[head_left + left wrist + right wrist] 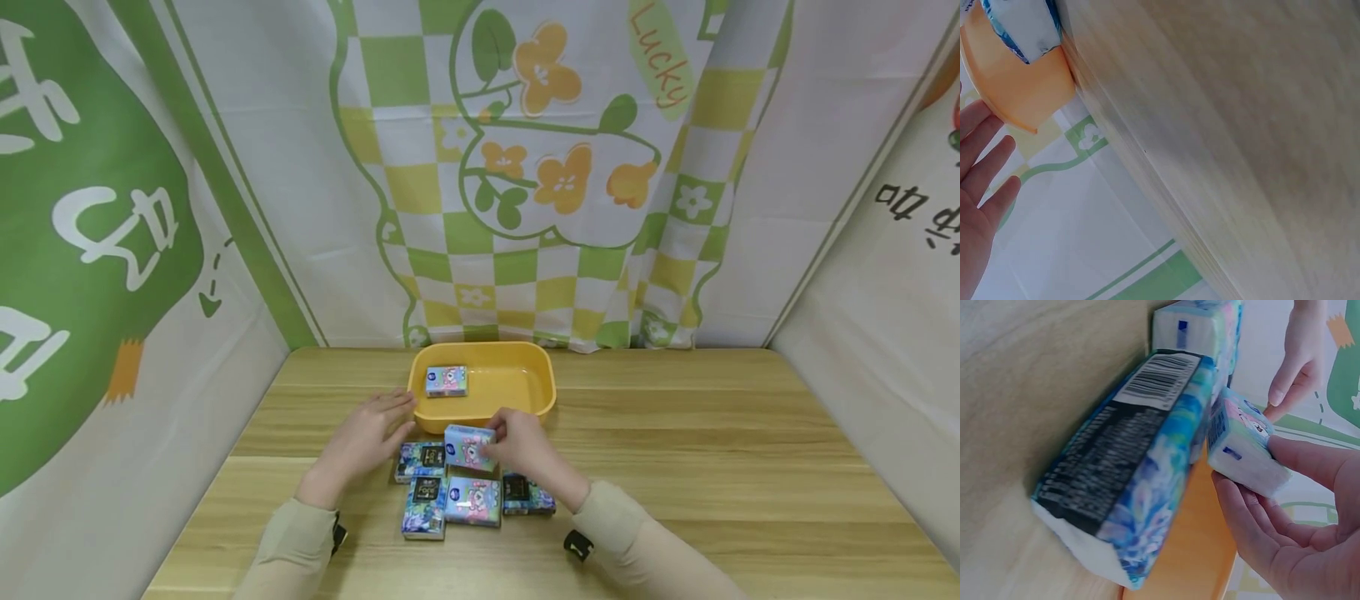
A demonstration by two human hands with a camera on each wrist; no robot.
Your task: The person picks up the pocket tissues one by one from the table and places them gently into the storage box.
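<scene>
In front of the yellow tray, the right hand is pinching a likely light, soft packet, best held edgewise; the left hand is holding nothing, fingers relaxed.

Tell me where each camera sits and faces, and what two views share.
Head view: worn on the head, facing forward and down at the table, yellow tub and packs; the left hand, right hand and sleeves show.
Left wrist view: on the left wrist, facing across the table toward the tub and cloth; the left hand shows at the left edge.
Right wrist view: on the right wrist, facing the pinched pack; the right hand shows, the left hand beyond.
Shared: head and right wrist views both show the pinched pack and both hands.
</scene>
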